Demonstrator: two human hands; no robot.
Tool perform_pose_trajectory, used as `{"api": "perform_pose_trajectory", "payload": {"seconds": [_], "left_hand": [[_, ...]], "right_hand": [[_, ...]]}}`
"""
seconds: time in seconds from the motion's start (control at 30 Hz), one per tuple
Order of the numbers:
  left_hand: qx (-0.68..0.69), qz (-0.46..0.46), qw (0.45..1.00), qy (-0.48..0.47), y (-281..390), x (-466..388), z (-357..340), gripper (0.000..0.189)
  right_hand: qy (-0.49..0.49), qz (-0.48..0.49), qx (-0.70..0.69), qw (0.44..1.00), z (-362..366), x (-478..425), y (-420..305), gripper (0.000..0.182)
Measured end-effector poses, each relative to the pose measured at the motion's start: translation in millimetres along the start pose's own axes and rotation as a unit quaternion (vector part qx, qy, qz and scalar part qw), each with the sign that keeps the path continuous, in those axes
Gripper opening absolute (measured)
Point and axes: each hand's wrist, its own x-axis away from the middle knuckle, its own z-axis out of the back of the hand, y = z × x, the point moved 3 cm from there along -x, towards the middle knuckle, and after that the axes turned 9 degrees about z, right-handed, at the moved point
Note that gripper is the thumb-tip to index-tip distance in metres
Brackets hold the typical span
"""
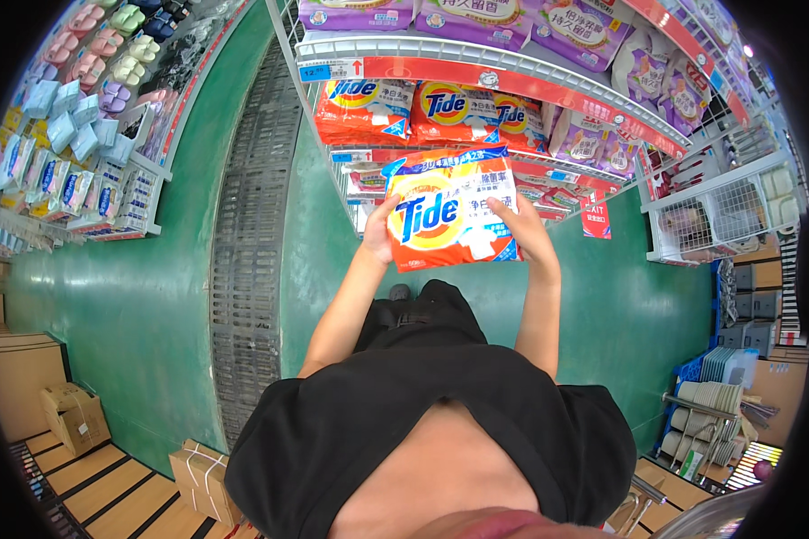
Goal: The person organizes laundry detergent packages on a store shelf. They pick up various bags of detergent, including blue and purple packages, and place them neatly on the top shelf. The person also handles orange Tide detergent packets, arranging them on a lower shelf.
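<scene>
An orange bag of Tide laundry detergent [431, 215] is held up between my two hands, its printed front facing me. My left hand [379, 232] grips the bag's left edge, with the thumb on the front. On the opposite side my right hand [529, 226] has its thumb laid over the printed face; the fingers behind the bag are hidden. Just beyond, similar orange Tide bags [455, 111] stand in a row on a white wire shelf, and the held bag overlaps the lower shelf front.
Purple detergent bags [475, 17] fill the upper shelf. Slippers [114, 98] and small packs [57, 175] are displayed at left. A dark drain grate [249, 269] crosses the green floor [141, 303]. Cardboard boxes [74, 418] lie at lower left. Wire baskets [721, 209] stand at right.
</scene>
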Motion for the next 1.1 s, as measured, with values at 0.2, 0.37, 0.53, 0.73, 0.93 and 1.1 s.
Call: {"api": "perform_pose_trajectory", "payload": {"seconds": [0.2,0.37,0.53,0.73,0.93,1.1], "left_hand": [[-0.08,0.027,0.995,0.054,4.4,5.2,-19.8,0.044],[-0.132,0.051,0.982,0.129,5.3,-2.7,-27.9,0.042],[-0.105,0.047,0.965,0.234,12.8,-26.7,-9.3,0.035],[-0.127,0.035,0.959,0.251,-5.8,-52.4,-10.3,0.036],[-0.148,0.118,0.954,0.231,-11.9,-116.7,-8.5,0.035],[-0.108,0.15,0.967,0.177,-14.2,-142.1,-43.5,0.038]], "right_hand": [[0.021,-0.052,-0.116,0.992,13.4,-10.5,54.9,0.038],[0.047,-0.068,-0.201,0.976,18.7,-19.0,97.8,0.04],[-0.012,-0.161,-0.26,0.952,22.1,-18.2,114.7,0.046],[-0.095,-0.166,-0.222,0.956,50.1,-11.2,98.5,0.055],[-0.071,-0.143,-0.056,0.986,95.4,-33.3,94.1,0.051],[-0.008,-0.076,-0.068,0.995,130.3,-48.8,75.9,0.051]]}}
